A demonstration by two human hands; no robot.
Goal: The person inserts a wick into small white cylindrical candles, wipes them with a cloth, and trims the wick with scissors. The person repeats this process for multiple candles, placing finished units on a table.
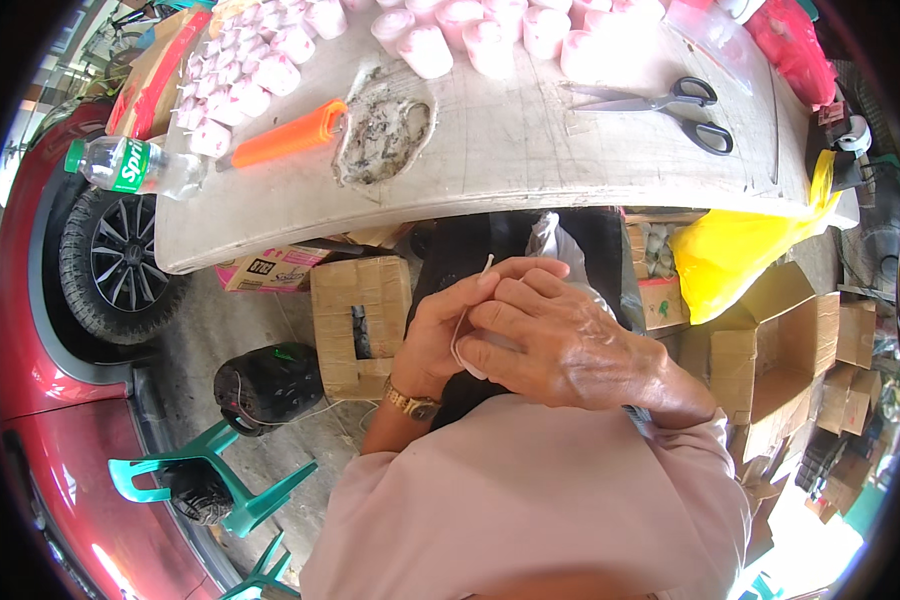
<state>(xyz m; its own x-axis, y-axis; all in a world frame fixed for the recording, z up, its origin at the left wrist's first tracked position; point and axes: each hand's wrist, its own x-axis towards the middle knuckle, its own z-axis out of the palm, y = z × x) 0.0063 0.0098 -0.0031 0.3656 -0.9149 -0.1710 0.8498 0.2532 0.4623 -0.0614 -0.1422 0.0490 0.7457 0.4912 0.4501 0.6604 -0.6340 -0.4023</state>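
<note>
Close together above my lap, both hands have their fingers closed. My left hand (438, 325) pinches a thin white string (457, 338); one end sticks up past the fingertips and the rest loops down toward my right thumb. Curled over in front of it is my right hand (565, 345), its fingers bent inward and hiding what they hold. A small white piece shows below the right thumb, too covered to name. On the table (530, 165) ahead lie scissors (655, 102) with black handles, blades partly spread. Many white-pink candles (425, 50) stand along the far side.
An orange-handled cutter (290, 135) and a green-capped bottle (135, 168) lie at the table's left. A yellow bag (740, 250) hangs at the right edge above an open cardboard box (770, 345). Left are a taped carton (345, 285), a green chair (220, 475) and a red car (70, 440).
</note>
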